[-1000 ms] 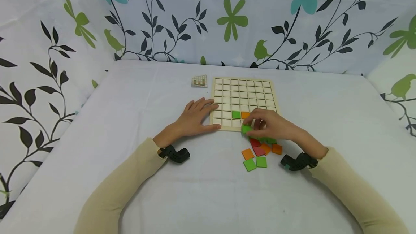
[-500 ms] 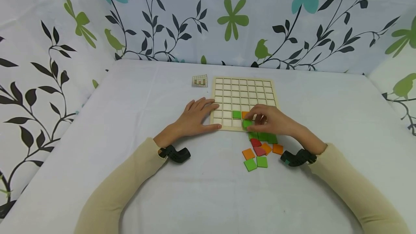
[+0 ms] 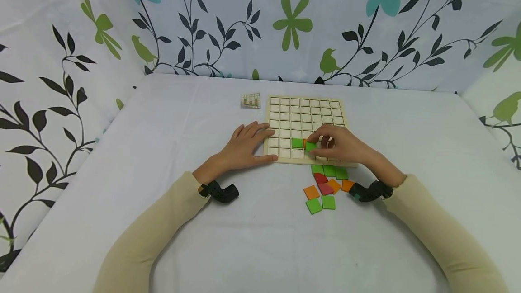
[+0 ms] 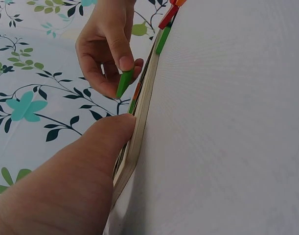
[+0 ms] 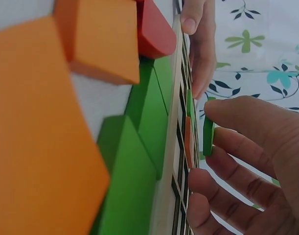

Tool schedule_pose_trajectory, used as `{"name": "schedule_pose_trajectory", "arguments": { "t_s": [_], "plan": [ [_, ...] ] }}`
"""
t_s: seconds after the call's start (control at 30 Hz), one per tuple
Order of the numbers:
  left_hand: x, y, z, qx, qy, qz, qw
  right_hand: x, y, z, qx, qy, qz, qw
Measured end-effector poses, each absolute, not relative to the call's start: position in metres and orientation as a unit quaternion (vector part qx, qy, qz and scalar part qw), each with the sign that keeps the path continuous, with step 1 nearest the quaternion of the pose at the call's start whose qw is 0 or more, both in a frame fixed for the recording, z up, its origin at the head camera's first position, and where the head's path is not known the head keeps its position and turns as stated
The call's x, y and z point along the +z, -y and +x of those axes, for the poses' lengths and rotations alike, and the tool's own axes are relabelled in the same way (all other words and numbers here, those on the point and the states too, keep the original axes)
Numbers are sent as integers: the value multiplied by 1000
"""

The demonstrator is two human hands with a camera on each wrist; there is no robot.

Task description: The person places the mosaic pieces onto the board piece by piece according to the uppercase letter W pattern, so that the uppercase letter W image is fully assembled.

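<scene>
A pale wooden grid board (image 3: pixel 285 112) lies on the cloth-covered table. My left hand (image 3: pixel 246 148) rests at its left side, fingers spread over the edge and thumb at the near corner. Between thumb and fingertips, my right hand (image 3: pixel 339 144) pinches a square green tile (image 5: pixel 208 127), held apart from the board over its lower rows. Under it an orange tile (image 5: pixel 189 142) sits in the grid, partly hidden in the head view. Another green tile (image 3: pixel 297 143) fills the cell to the left of the orange one.
Loose tiles lie just in front of the board: several green ones (image 3: pixel 329 171), red pieces with a rounded side (image 3: pixel 320 178), and orange squares (image 3: pixel 311 192). A small printed grid card (image 3: pixel 250 100) lies beyond my left hand. Behind the table hangs a leaf-patterned cloth (image 3: pixel 228 21).
My right hand has moved away from me with the green tile, from the board's near edge to above the orange tile. My left hand stays in place.
</scene>
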State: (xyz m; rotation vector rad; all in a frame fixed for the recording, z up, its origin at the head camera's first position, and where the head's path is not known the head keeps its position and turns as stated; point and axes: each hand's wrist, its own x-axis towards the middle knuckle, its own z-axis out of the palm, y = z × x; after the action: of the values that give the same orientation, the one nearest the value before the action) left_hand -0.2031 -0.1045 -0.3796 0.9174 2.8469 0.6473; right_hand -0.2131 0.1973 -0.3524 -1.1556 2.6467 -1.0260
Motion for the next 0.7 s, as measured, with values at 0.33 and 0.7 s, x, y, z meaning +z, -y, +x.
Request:
{"name": "schedule_pose_trajectory", "arguments": {
  "t_s": [0.33,0.7],
  "plan": [
    [-382,104,-204,211,-929,300,39,-355,-198,-219,-339,-862,-375,34],
    [-382,104,-205,212,-928,303,39,-354,-198,-221,-339,-868,-362,41]
  ]
}}
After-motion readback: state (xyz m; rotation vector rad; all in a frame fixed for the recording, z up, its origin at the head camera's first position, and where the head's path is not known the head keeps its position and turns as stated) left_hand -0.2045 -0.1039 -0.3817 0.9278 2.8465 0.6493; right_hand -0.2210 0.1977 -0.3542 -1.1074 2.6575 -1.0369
